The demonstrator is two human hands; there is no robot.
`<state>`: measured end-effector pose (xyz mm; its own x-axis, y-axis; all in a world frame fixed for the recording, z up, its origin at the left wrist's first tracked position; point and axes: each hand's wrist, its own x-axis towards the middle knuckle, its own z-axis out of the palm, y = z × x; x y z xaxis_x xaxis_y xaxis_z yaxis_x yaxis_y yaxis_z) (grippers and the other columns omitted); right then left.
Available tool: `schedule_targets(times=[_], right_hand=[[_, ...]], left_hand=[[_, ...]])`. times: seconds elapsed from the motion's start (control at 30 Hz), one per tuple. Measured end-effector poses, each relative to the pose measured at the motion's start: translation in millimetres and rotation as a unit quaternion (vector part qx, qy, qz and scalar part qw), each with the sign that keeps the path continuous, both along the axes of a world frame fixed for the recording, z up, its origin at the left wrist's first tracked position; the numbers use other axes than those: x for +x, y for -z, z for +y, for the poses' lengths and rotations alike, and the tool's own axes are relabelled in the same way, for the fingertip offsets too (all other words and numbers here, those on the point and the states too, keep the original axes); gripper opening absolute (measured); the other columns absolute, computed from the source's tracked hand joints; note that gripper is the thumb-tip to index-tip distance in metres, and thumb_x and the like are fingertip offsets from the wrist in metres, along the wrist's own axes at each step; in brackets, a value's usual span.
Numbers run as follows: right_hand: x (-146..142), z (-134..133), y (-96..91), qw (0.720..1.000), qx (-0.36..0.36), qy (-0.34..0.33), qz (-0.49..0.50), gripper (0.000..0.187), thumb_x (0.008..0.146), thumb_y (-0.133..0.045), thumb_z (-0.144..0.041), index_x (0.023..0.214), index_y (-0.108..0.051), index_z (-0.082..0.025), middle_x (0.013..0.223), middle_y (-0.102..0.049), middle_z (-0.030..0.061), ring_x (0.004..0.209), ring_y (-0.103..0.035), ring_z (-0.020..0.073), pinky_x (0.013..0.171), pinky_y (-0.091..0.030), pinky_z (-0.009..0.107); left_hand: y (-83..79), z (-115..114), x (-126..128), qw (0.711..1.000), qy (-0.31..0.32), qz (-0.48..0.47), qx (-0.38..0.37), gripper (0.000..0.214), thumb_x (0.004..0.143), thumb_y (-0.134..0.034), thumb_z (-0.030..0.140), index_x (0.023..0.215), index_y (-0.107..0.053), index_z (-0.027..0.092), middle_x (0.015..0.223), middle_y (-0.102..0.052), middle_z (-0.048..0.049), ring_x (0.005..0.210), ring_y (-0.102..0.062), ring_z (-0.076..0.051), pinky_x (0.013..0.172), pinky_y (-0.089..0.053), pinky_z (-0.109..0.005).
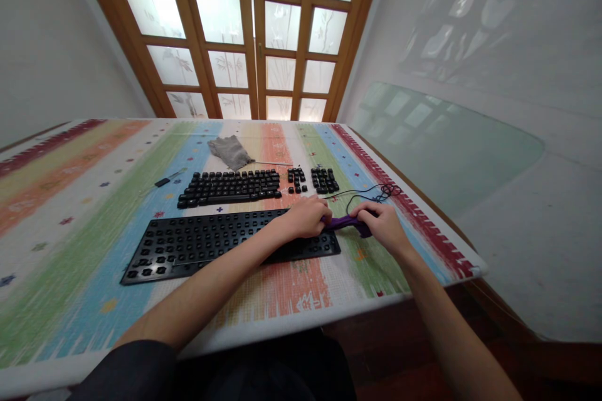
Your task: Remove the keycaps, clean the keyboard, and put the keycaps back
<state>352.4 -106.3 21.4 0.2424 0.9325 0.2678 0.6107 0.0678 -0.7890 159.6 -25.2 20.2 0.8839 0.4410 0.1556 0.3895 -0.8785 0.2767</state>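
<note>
A purple cloth (345,222) stretches between my two hands, above the right end of a black keyboard (197,241). My left hand (308,216) reaches over the keyboard with its fingers closed on the cloth's left end. On the other side, my right hand (383,225) pinches the right part of the cloth, and a loose end hangs below. The keyboard lies flat, its keycaps off and its switch posts bare. Behind it, loose black keycaps (230,187) stand in rows, with smaller groups (324,180) on the right.
A crumpled grey cloth (229,151) lies behind the keycaps, beside a thin rod (273,163). At left rests a small black-handled wire tool (162,182). A black cable (383,191) coils near the right table edge. The striped tablecloth (70,250) covers the table; walls stand on both sides.
</note>
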Motion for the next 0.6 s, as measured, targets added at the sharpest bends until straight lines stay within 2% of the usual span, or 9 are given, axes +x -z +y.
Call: schedule_targets(times=[0.2, 0.33, 0.43, 0.5, 0.53, 0.6], right_hand=[[-13.2, -3.4, -12.8, 1.000, 0.013, -0.009, 0.015, 0.022, 0.066, -0.051, -0.028, 0.062, -0.069, -0.016, 0.058, -0.062, 0.0023, 0.056, -0.053, 0.0158, 0.054, -0.041, 0.027], [-30.4, -5.0, -27.4, 0.998, 0.037, -0.037, 0.035, 0.019, 0.068, -0.051, -0.026, 0.064, -0.068, -0.017, 0.064, -0.066, 0.0031, 0.062, -0.057, 0.0168, 0.059, -0.045, 0.028], [-44.8, -4.1, -35.2, 0.995, 0.045, -0.078, 0.031, 0.019, 0.070, -0.052, -0.026, 0.069, -0.069, -0.018, 0.070, -0.068, 0.0032, 0.066, -0.059, 0.0173, 0.066, -0.047, 0.029], [-56.1, -1.2, -38.1, 0.991, 0.047, -0.125, 0.016, 0.018, 0.073, -0.053, -0.025, 0.073, -0.070, -0.018, 0.074, -0.069, 0.0030, 0.070, -0.061, 0.0175, 0.071, -0.047, 0.030], [-62.6, 1.1, -39.1, 0.987, 0.049, -0.152, 0.006, 0.018, 0.075, -0.053, -0.024, 0.075, -0.070, -0.018, 0.076, -0.070, 0.0029, 0.073, -0.061, 0.0175, 0.074, -0.047, 0.031], [-77.7, 6.7, -40.0, 0.978, 0.055, -0.203, -0.012, 0.018, 0.078, -0.053, -0.021, 0.079, -0.071, -0.018, 0.080, -0.071, 0.0027, 0.077, -0.062, 0.0172, 0.080, -0.047, 0.031]], left_hand=[[2.4, 0.4, -2.0, 1.000, 0.014, -0.013, -0.001, 0.016, 0.085, -0.056, 0.014, 0.091, -0.071, 0.017, 0.096, -0.068, -0.0070, 0.093, -0.061, -0.021, 0.084, -0.046, -0.033], [0.6, -7.1, -15.3, 0.993, 0.030, -0.092, -0.073, 0.017, 0.082, -0.056, 0.013, 0.095, -0.067, 0.015, 0.096, -0.069, -0.0071, 0.093, -0.062, -0.021, 0.085, -0.048, -0.034], [-7.6, -15.2, -37.3, 0.968, 0.017, -0.185, -0.170, 0.043, 0.073, -0.060, 0.009, 0.116, -0.059, 0.016, 0.110, -0.068, -0.0084, 0.100, -0.062, -0.021, 0.090, -0.049, -0.036], [-14.7, -19.7, -56.8, 0.940, 0.008, -0.245, -0.238, 0.070, 0.070, -0.064, 0.008, 0.136, -0.043, 0.017, 0.125, -0.064, -0.0106, 0.112, -0.060, -0.022, 0.099, -0.046, -0.039], [-18.1, -21.6, -67.3, 0.928, 0.005, -0.261, -0.265, 0.073, 0.072, -0.066, 0.011, 0.140, -0.040, 0.018, 0.128, -0.062, -0.0111, 0.115, -0.059, -0.022, 0.101, -0.045, -0.039], [-23.7, -25.1, -89.1, 0.919, -0.010, -0.272, -0.287, 0.054, 0.079, -0.067, 0.021, 0.131, -0.051, 0.018, 0.127, -0.063, -0.0114, 0.115, -0.060, -0.022, 0.102, -0.045, -0.039]])
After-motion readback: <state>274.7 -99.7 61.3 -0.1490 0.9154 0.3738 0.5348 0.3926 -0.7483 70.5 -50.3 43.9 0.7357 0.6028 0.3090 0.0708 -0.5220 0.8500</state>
